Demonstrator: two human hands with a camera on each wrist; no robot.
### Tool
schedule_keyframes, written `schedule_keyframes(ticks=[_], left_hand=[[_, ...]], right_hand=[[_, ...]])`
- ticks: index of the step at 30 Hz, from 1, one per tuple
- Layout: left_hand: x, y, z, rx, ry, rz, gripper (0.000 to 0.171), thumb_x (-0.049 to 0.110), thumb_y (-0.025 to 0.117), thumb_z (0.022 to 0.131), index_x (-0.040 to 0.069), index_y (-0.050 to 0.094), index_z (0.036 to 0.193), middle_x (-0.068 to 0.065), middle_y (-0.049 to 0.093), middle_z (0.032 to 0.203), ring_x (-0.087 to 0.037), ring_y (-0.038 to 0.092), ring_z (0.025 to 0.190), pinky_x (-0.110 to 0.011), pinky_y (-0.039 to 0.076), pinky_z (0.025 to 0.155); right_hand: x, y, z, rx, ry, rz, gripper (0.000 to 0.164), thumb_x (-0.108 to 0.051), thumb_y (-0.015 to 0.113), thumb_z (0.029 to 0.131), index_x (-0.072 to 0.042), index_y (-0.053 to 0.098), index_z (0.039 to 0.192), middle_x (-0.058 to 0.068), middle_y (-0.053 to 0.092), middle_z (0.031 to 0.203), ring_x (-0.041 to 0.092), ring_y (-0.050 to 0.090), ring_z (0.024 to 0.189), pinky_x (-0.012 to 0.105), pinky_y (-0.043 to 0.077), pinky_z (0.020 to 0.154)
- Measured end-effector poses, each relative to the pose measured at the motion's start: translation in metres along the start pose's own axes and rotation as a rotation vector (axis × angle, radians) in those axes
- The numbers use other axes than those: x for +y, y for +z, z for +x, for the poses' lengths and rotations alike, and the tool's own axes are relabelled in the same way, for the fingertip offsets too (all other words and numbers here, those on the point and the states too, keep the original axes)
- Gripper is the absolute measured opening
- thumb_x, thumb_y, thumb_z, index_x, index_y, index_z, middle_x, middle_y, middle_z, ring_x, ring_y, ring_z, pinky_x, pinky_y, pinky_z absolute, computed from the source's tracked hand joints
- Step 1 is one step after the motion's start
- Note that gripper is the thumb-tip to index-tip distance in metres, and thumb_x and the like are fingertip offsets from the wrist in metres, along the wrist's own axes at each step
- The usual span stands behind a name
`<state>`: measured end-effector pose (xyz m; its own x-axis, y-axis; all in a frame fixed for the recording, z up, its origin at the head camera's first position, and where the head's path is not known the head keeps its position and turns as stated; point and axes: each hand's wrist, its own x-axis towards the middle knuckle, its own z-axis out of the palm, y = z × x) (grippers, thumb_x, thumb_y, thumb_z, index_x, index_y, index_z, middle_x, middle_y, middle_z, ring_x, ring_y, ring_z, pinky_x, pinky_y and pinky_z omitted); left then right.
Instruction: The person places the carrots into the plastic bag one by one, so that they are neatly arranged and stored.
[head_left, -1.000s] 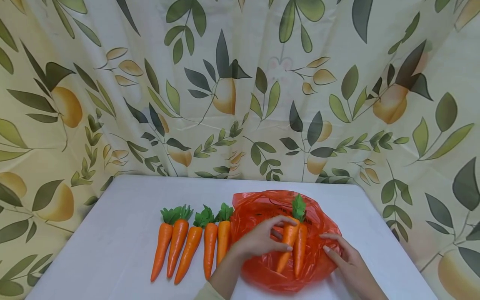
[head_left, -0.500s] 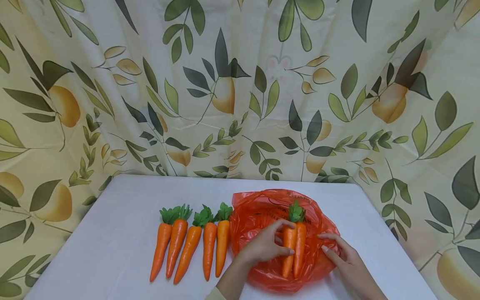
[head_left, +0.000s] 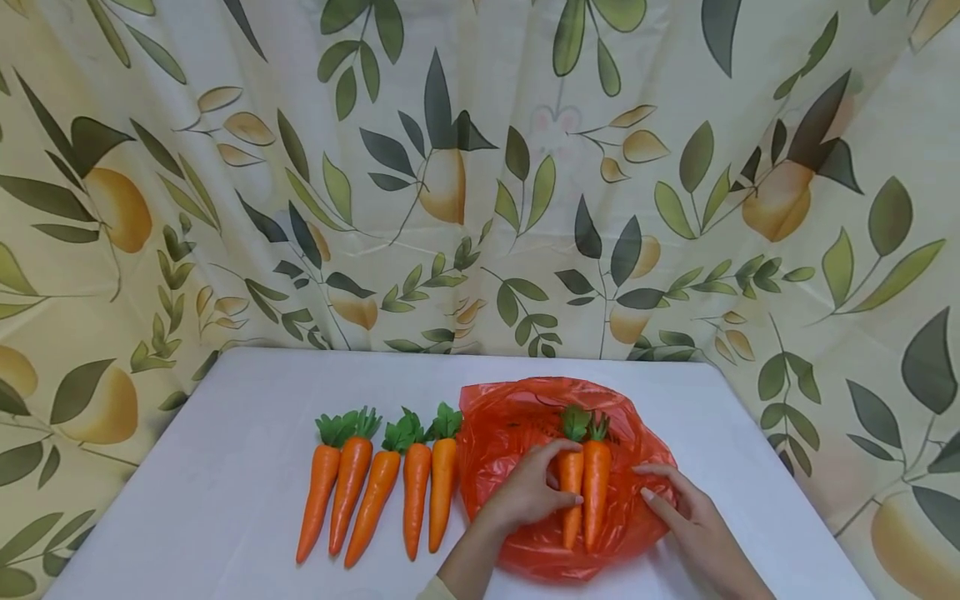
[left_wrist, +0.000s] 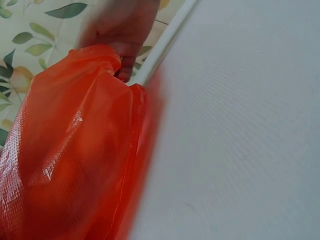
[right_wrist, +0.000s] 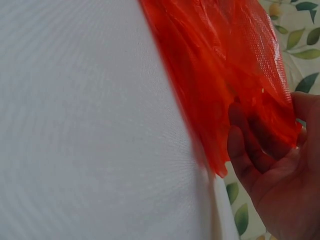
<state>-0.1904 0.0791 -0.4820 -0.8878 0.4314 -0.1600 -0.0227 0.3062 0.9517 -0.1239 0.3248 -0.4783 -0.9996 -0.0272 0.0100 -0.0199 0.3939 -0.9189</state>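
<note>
In the head view my left hand (head_left: 528,490) grips an orange carrot (head_left: 572,492) with a green leafy top, thumb on the near side and fingers across its upper part. Right beside it lies a second carrot (head_left: 596,492), its tip toward me. Both are on the spread red plastic bag (head_left: 510,417). My right hand (head_left: 693,517) holds the bag's right edge between thumb and fingers. In the right wrist view the fingers of that hand (right_wrist: 272,165) show partly through the red plastic. The left wrist view has the bag (left_wrist: 80,150) in front and my left hand (left_wrist: 122,30) blurred behind it.
Several carrots (head_left: 375,508) lie in a row left of the bag, leafy tops away from me. Everything rests on a white table (head_left: 210,500). A curtain (head_left: 480,208) printed with leaves and fruit hangs behind and at both sides.
My left hand has shifted the held carrot slightly left and straightened it, so it now lies parallel with the second carrot. My right hand keeps its place at the bag's edge.
</note>
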Motion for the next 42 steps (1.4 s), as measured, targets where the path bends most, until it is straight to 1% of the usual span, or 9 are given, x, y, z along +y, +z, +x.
schedule_keyframes(ticks=[6,12,15,22,27,31,34,36,42], left_hand=[[-0.0003,-0.0010,0.0017,0.008,-0.031,0.019,0.058,0.008,0.085,0.085,0.036,0.064,0.132,0.002,0.050,0.114,-0.017,0.055,0.084,-0.031,0.055,0.071],[-0.0022,-0.0007,0.0026,0.016,-0.039,0.002,0.059,0.008,0.086,0.085,0.036,0.064,0.133,0.001,0.049,0.114,-0.019,0.055,0.080,-0.031,0.055,0.069],[-0.0013,-0.0008,0.0024,0.019,-0.037,-0.004,0.059,0.008,0.086,0.084,0.036,0.065,0.132,0.000,0.048,0.112,-0.019,0.054,0.081,-0.030,0.054,0.067],[-0.0009,-0.0027,0.0008,0.008,0.003,0.009,0.057,0.006,0.087,0.083,0.032,0.067,0.130,-0.002,0.048,0.109,-0.019,0.053,0.078,-0.028,0.051,0.064],[-0.0022,-0.0028,0.0015,-0.008,0.001,0.032,0.054,0.007,0.086,0.085,0.030,0.068,0.130,-0.001,0.048,0.111,-0.017,0.054,0.079,-0.027,0.052,0.066],[-0.0008,-0.0030,0.0004,-0.005,-0.008,0.030,0.053,0.008,0.086,0.084,0.031,0.068,0.128,-0.001,0.048,0.113,-0.018,0.055,0.079,-0.029,0.054,0.068],[0.0015,-0.0037,0.0001,0.000,-0.010,0.027,0.054,0.007,0.087,0.083,0.032,0.068,0.128,-0.001,0.048,0.113,-0.019,0.054,0.079,-0.030,0.055,0.068],[0.0029,-0.0045,0.0000,-0.001,-0.009,0.029,0.054,0.007,0.087,0.083,0.031,0.068,0.128,-0.002,0.048,0.114,-0.019,0.054,0.079,-0.030,0.055,0.067],[0.0066,-0.0084,0.0013,0.001,-0.007,0.016,0.055,0.007,0.087,0.084,0.029,0.067,0.129,-0.004,0.047,0.115,-0.019,0.055,0.078,-0.030,0.055,0.066]], right_hand=[[-0.0003,-0.0008,0.0003,-0.004,0.000,-0.017,0.035,-0.020,0.057,0.109,-0.002,0.056,0.139,0.019,0.051,0.141,0.010,0.062,0.101,0.026,0.057,0.082],[-0.0008,-0.0013,0.0000,-0.016,0.015,-0.006,0.036,-0.021,0.057,0.108,-0.002,0.055,0.139,0.020,0.050,0.143,0.011,0.063,0.100,0.026,0.057,0.082],[-0.0013,-0.0016,-0.0001,-0.016,0.002,-0.005,0.035,-0.020,0.057,0.108,-0.002,0.056,0.139,0.020,0.050,0.142,0.012,0.064,0.100,0.026,0.057,0.082],[0.0004,-0.0017,0.0000,-0.008,-0.013,-0.028,0.034,-0.020,0.057,0.108,-0.003,0.058,0.138,0.018,0.052,0.140,0.009,0.061,0.103,0.025,0.057,0.082],[0.0012,-0.0019,-0.0006,-0.005,-0.023,-0.048,0.034,-0.020,0.057,0.109,-0.004,0.058,0.138,0.017,0.052,0.140,0.007,0.059,0.105,0.026,0.056,0.083],[0.0011,-0.0025,-0.0003,-0.007,-0.030,-0.061,0.034,-0.022,0.057,0.109,-0.005,0.059,0.137,0.016,0.051,0.142,0.005,0.057,0.109,0.025,0.056,0.083],[0.0004,-0.0032,-0.0001,-0.008,-0.034,-0.055,0.033,-0.021,0.056,0.109,-0.004,0.059,0.138,0.016,0.051,0.142,0.006,0.058,0.108,0.025,0.056,0.083],[-0.0003,-0.0035,-0.0003,-0.011,-0.027,-0.040,0.034,-0.020,0.056,0.109,-0.003,0.058,0.138,0.018,0.052,0.142,0.009,0.060,0.104,0.026,0.057,0.082],[-0.0026,-0.0037,-0.0023,-0.016,0.013,0.004,0.035,-0.020,0.057,0.108,-0.001,0.057,0.138,0.022,0.052,0.141,0.015,0.065,0.095,0.027,0.058,0.081]])
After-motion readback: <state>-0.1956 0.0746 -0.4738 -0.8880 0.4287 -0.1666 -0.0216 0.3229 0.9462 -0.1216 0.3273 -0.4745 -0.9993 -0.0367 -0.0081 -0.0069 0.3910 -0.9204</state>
